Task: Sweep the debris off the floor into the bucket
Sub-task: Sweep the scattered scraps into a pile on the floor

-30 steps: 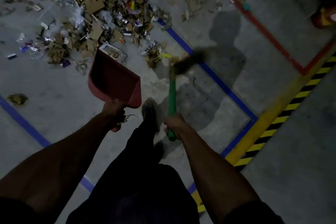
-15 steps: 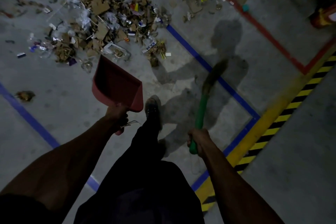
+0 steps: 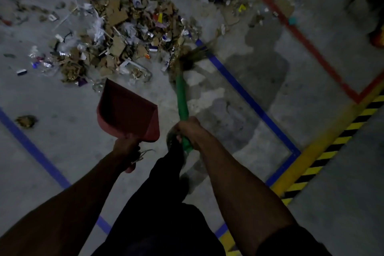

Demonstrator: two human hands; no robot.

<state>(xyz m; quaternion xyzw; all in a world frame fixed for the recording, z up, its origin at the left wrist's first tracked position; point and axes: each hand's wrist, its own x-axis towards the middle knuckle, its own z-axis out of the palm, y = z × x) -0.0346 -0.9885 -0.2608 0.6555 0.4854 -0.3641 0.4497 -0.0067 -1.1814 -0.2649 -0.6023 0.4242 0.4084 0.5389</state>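
Note:
A big heap of debris point(image 3: 124, 27), mostly cardboard scraps, paper and foil, covers the concrete floor ahead. My left hand point(image 3: 126, 147) grips the handle of a red dustpan point(image 3: 128, 110), whose mouth points toward the heap and stops just short of it. My right hand point(image 3: 188, 131) grips the green handle of a broom point(image 3: 181, 97). The broom's blurred bristle head point(image 3: 191, 56) lies at the heap's right edge. No bucket is in view.
Blue tape lines point(image 3: 245, 93) cross the floor, a red line point(image 3: 301, 33) runs at the upper right, and a yellow-black hazard stripe point(image 3: 324, 147) lies to the right. My leg and shoe point(image 3: 174, 151) stand between my hands. A stray scrap point(image 3: 26, 120) lies at the left.
The broom head swung from the right, over the blue line, left into the heap's edge. My right hand came back toward the middle. The dustpan stayed near the heap.

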